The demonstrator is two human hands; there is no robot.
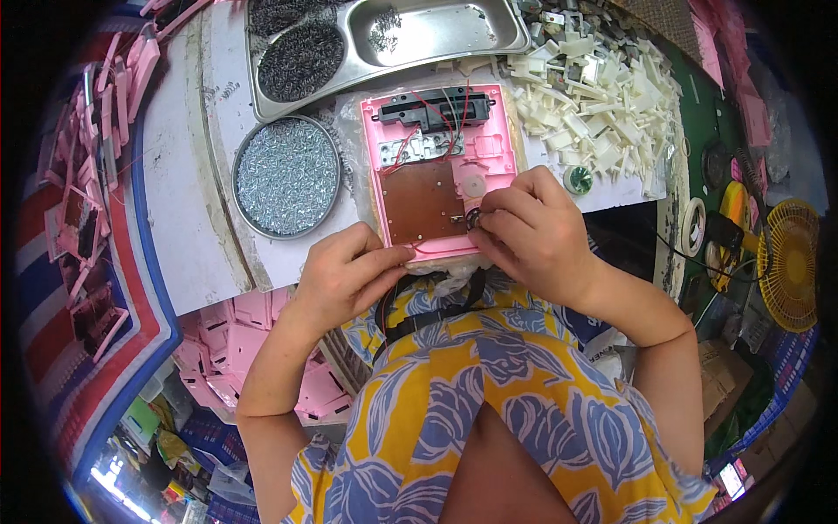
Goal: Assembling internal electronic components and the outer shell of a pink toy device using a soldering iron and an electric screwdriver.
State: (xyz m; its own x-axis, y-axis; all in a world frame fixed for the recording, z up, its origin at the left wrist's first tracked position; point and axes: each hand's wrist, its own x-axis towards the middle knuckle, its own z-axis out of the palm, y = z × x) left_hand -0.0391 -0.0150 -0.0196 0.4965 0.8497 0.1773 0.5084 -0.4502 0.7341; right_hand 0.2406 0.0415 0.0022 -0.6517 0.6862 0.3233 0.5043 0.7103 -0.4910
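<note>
A pink plastic casing (422, 256) lies open in front of me on a plastic-wrapped pad. Inside it are a brown board (421, 205), a metal plate (410, 149), a long black part (428, 111) with red wires, and a whitish translucent disc (472, 185). My left hand (349, 272) is closed at the casing's near left corner, its fingertips pinching the edge. Over the near right part of the casing, my right hand (539, 234) pinches a small dark round part (472, 217) beside the board; the fingers hide some of it.
Left of the casing stands a round tray of small silvery screws (286, 177). A steel tray (429, 31) with dark springs (302, 63) sits behind. White plastic parts (598, 109) pile up at right near a green spool (577, 180). Pink casings (249, 349) lie below the table edge.
</note>
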